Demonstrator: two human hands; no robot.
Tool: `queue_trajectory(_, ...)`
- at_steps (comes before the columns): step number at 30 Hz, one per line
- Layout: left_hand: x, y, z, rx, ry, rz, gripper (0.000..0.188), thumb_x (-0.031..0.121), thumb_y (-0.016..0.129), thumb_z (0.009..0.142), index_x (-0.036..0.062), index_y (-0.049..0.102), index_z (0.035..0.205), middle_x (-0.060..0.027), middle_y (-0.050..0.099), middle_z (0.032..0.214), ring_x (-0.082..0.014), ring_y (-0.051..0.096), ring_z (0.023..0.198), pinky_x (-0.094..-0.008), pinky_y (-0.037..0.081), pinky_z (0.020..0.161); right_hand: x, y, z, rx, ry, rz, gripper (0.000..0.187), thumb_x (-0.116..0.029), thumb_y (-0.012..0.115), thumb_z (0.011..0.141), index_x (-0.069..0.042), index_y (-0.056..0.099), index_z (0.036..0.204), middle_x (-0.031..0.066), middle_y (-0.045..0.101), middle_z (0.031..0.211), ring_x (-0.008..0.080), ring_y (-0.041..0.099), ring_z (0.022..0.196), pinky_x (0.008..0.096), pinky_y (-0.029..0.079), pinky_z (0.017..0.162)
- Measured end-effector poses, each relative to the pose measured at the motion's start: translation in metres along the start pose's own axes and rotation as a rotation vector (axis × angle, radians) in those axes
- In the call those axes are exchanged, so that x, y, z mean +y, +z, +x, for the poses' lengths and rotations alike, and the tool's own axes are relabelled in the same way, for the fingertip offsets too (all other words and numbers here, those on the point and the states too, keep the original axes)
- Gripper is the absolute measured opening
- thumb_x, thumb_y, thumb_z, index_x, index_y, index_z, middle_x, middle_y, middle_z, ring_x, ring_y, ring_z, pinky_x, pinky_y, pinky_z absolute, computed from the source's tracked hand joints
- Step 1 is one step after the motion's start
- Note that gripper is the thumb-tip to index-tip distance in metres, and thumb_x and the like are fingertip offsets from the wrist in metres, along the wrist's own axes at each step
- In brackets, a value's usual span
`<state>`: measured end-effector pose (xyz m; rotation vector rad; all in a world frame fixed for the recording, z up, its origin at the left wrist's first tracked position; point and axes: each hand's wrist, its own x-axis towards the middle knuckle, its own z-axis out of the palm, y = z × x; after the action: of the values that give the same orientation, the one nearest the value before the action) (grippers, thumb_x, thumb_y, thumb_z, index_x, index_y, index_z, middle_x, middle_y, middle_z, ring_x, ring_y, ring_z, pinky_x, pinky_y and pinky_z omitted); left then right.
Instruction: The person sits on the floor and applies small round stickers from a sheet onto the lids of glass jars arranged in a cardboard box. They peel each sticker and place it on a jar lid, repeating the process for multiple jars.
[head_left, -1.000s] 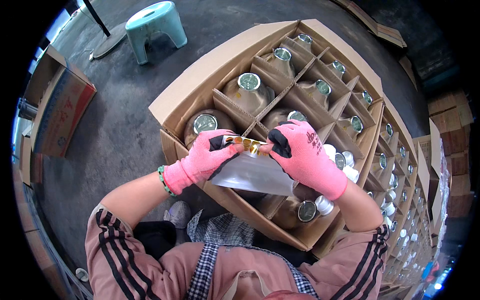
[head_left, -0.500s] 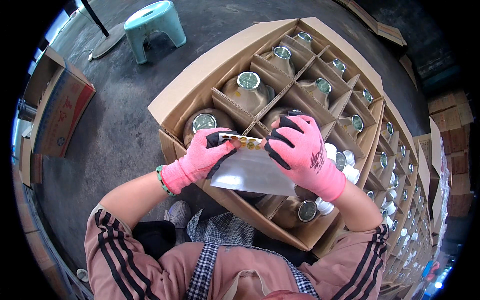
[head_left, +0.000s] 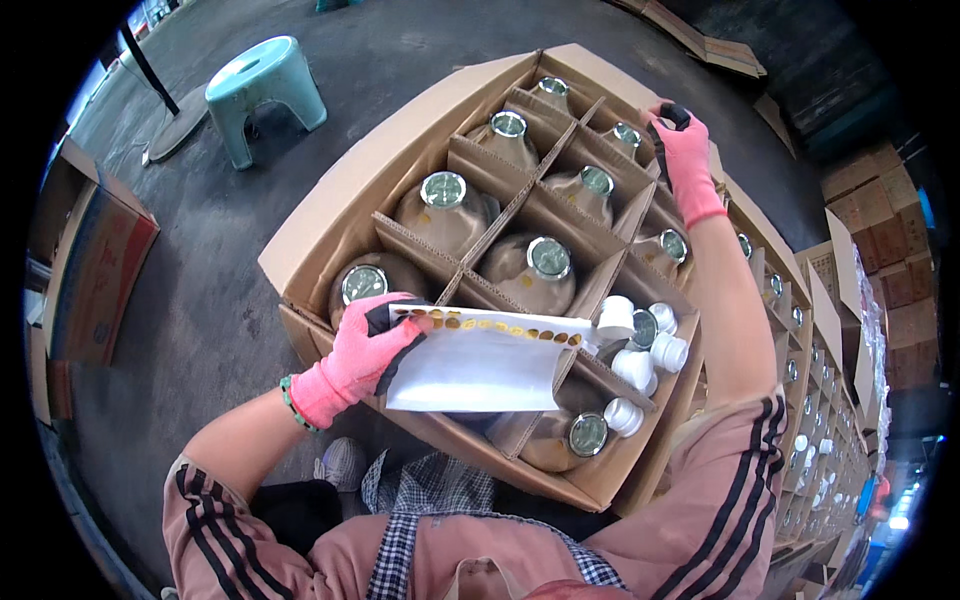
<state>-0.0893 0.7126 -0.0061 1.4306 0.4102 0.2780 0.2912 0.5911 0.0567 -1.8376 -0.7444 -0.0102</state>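
My left hand (head_left: 350, 362), in a pink glove with black fingertips, grips one end of a white sticker sheet (head_left: 470, 368). Round gold stickers run along the sheet's far edge. Below it lies part of a divided cardboard box (head_left: 345, 190) holding glass bottles with wide round mouths. My right hand (head_left: 690, 160), gloved alike, is at the box's far right side beside a bottle (head_left: 625, 138). Its fingers are curled together; whatever they may pinch is too small to make out. Small gold dots show on some bottles, such as the near-left-row bottle (head_left: 445, 205).
White plastic caps (head_left: 632, 368) sit among the near-right compartments. More boxes of bottles (head_left: 800, 400) stretch away at the right. A pale blue stool (head_left: 265, 90) stands on the dark floor at the far left, and a printed carton (head_left: 105, 270) is nearer.
My right hand has left the sticker sheet and reached far right over the box. My left hand keeps the sheet, which shows more of its sticker row. The whole view has shifted.
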Motion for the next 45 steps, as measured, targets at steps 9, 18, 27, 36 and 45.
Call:
queue_trajectory(9, 0.0, -0.005, 0.001, -0.035, 0.016, 0.135, 0.018, 0.013, 0.06, 0.075, 0.0002, 0.06, 0.087, -0.0035, 0.061, 0.075, -0.007, 0.054, 0.072, -0.0213, 0.044, 0.064, 0.068, 0.025, 0.049, -0.373, -0.167, -1.217, 0.022, -0.03, 0.064, 0.067, -0.014, 0.064, 0.082, 0.0072, 0.052, 0.105, 0.0303, 0.044, 0.103, 0.0412, 0.04, 0.083)
queue_trajectory(18, -0.001, -0.007, 0.0, -0.091, -0.011, -0.019, 0.016, 0.006, 0.06, 0.074, -0.0001, 0.06, 0.089, -0.0055, 0.059, 0.083, -0.0099, 0.055, 0.077, -0.0226, 0.043, 0.069, 0.078, 0.042, 0.071, -0.622, -0.275, -1.443, 0.024, -0.015, 0.057, 0.07, -0.012, 0.061, 0.094, 0.0083, 0.041, 0.125, 0.033, 0.028, 0.121, 0.0433, 0.028, 0.096)
queue_trajectory(27, 0.0, -0.004, 0.005, -0.089, 0.029, -0.034, 0.016, 0.008, 0.06, 0.073, -0.0001, 0.06, 0.087, -0.0043, 0.059, 0.074, -0.0065, 0.052, 0.07, -0.0225, 0.044, 0.063, 0.077, 0.043, 0.067, -0.46, -0.339, -1.401, 0.037, -0.023, 0.066, 0.064, -0.012, 0.06, 0.099, 0.01, 0.043, 0.123, 0.0314, 0.034, 0.117, 0.0407, 0.03, 0.096)
queue_trajectory(36, -0.003, -0.003, 0.001, -0.029, 0.142, 0.113, 0.016, 0.016, 0.059, 0.076, 0.0008, 0.06, 0.083, -0.0019, 0.055, 0.065, -0.0056, 0.047, 0.062, -0.0231, 0.04, 0.055, -0.059, 0.062, -0.057, -0.27, -0.278, -0.105, 0.014, -0.012, 0.061, 0.072, -0.001, 0.056, 0.078, 0.0076, 0.057, 0.075, 0.0204, 0.055, 0.076, 0.0292, 0.043, 0.068)
queue_trajectory(45, -0.006, -0.003, 0.004, -0.05, 0.139, 0.107, 0.015, 0.012, 0.058, 0.076, 0.0006, 0.059, 0.087, -0.0018, 0.057, 0.072, -0.0058, 0.049, 0.069, -0.0223, 0.042, 0.061, -0.112, 0.064, -0.181, -0.863, -0.499, -0.459, 0.019, -0.018, 0.064, 0.064, -0.002, 0.053, 0.069, 0.0152, 0.052, 0.067, 0.0319, 0.052, 0.068, 0.0382, 0.042, 0.061)
